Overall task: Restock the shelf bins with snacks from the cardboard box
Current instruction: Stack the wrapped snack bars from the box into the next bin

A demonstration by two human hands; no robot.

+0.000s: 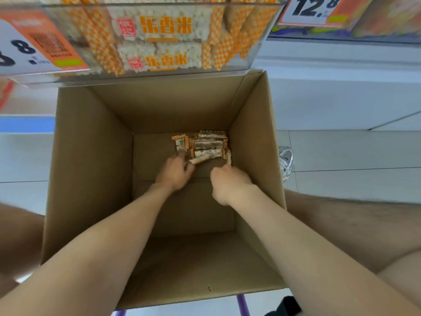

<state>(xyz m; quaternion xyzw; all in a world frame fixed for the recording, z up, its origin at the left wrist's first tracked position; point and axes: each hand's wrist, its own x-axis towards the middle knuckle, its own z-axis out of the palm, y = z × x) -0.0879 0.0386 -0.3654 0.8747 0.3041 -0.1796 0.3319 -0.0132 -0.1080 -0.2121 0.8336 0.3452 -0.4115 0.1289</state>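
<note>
Both arms reach down into the open box (91, 169), which stands below a clear shelf bin (257, 42) packed with orange-checked snacks (159, 37); a small heap of the same packets (208, 144) lies on the box floor in its far right corner; the left hand (175, 172) lies at the heap's near left edge, its grip loose, fingers stretched forward onto a packet and thumb beside a slanted bar (199, 159); the right hand (230, 183) is knuckles-up at the heap's near right edge, fingers curled under; whether its grip has a packet I cannot tell; price tags (312, 10) hang on the shelf; a shoe (286, 163) shows right of the box.
</note>
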